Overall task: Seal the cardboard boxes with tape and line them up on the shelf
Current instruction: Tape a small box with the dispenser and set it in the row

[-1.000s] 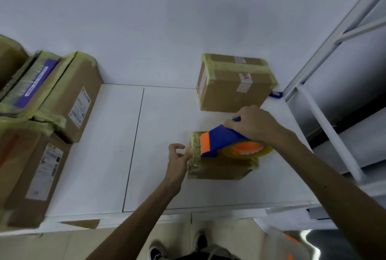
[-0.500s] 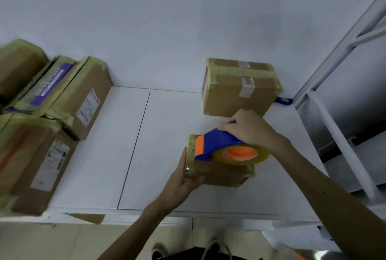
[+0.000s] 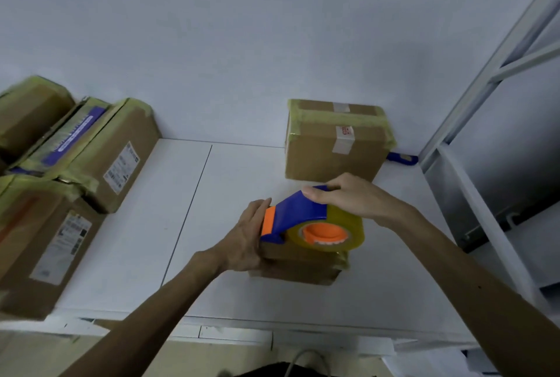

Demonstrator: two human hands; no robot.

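A small cardboard box lies on the white table in front of me. On top of it sits a blue and orange tape dispenser with a yellowish tape roll. My right hand grips the dispenser's blue handle from above. My left hand holds the box's left end, its fingers curled round the edge beside the dispenser's orange nose. A larger taped box stands behind, against the wall.
Several taped boxes with labels are stacked at the left of the table. A white metal shelf frame rises at the right. A blue object pokes out behind the larger box. The table's front edge runs below my arms.
My left hand went from pinching near the box's left end to gripping that end. The dispenser has slid slightly left along the box top, and my view has moved closer.
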